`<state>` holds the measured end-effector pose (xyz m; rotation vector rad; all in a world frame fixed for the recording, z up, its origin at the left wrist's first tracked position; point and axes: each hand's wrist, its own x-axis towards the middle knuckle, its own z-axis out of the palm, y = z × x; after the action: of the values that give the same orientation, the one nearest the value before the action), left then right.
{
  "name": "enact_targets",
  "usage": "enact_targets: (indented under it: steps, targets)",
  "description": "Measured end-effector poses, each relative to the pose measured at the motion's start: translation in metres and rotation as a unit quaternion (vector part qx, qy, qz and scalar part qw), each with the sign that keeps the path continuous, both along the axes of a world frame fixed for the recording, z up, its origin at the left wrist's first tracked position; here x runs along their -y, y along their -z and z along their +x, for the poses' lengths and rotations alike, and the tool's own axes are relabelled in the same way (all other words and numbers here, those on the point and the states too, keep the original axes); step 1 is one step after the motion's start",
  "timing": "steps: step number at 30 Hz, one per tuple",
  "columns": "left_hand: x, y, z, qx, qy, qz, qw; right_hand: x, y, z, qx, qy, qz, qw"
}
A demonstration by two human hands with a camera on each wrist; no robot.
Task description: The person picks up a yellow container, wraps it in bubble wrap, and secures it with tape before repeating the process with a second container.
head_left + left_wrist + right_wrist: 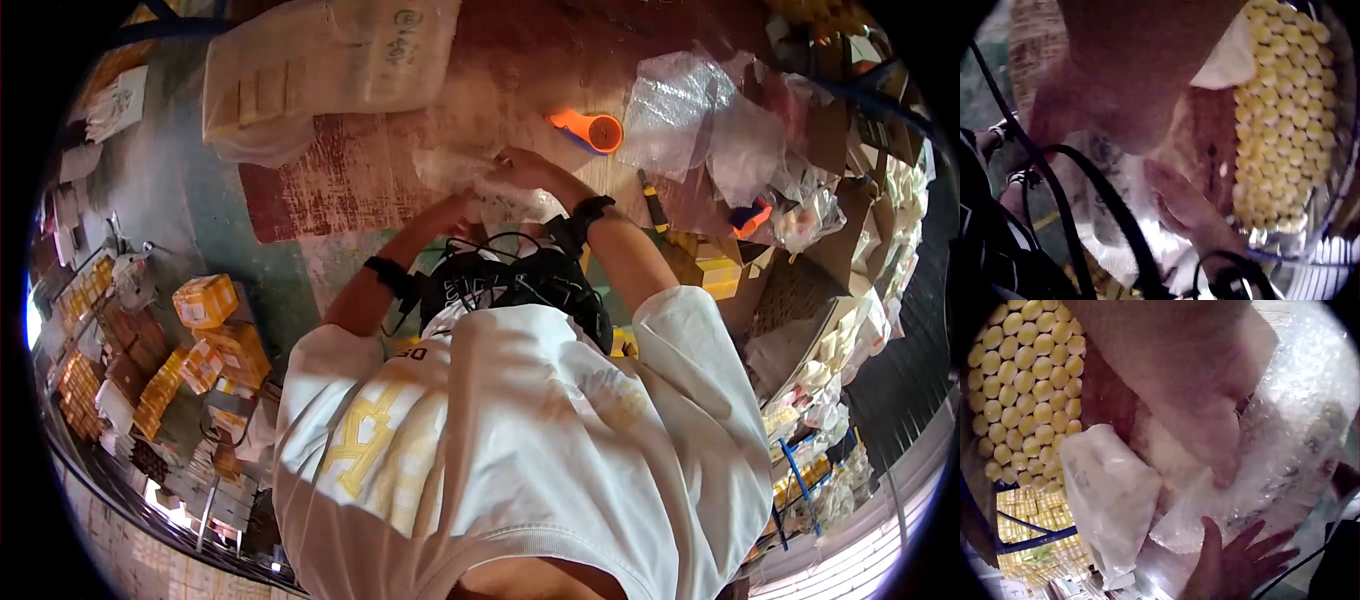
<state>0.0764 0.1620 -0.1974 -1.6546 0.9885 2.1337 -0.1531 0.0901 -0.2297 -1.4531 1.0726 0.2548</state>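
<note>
A clear, shiny plastic sheet or bag (1297, 425) with dark marks stretches between the two hands over the table. In the right wrist view, my right hand (525, 170) has its thumb tip at the edge of this plastic. Bent fingers of the same hand (1179, 200) pinch at it in the left wrist view. My left hand (1235, 556) has its fingers spread against the plastic's near side; in the head view this hand (460, 212) sits at the table's front edge. An orange and blue tape dispenser (603, 132) lies beyond the right hand.
A large wrapped package (340, 65) with handwriting lies at the table's back left. To the right are a yellow and black cutter (653, 202), loose clear plastic (680, 100) and a second orange dispenser (752, 217). Rows of yellow round things (1285, 112) are stacked beyond the table.
</note>
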Motion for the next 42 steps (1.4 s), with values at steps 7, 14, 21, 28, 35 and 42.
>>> enact_targets:
  steps: [7, 14, 21, 28, 35, 42]
  targets:
    - [-0.007, 0.088, -0.04, -0.057, -0.353, -0.285, 0.889, -0.026, -0.019, -0.002, -0.011, 0.114, -0.082, 0.99]
    - [0.049, -0.024, -0.07, 0.278, 0.069, -0.491, 0.823, -0.035, -0.027, 0.004, 0.112, 0.123, -0.005, 0.986]
    - [0.035, 0.002, -0.058, 0.257, 0.086, -0.62, 0.736, -0.01, -0.046, -0.069, -0.314, 0.226, -0.38, 0.84]
    - [0.016, 0.016, -0.049, 0.214, 0.102, -0.7, 0.673, 0.015, 0.005, -0.094, -0.309, 0.133, -0.342, 0.878]
    - [0.012, 0.008, -0.053, 0.178, 0.077, -0.699, 0.688, 0.003, -0.106, -0.079, -0.117, 0.179, -0.179, 0.96]
    - [0.006, 0.023, -0.056, 0.175, 0.098, -0.72, 0.665, 0.032, -0.133, -0.007, -0.079, 0.217, 0.06, 0.971]
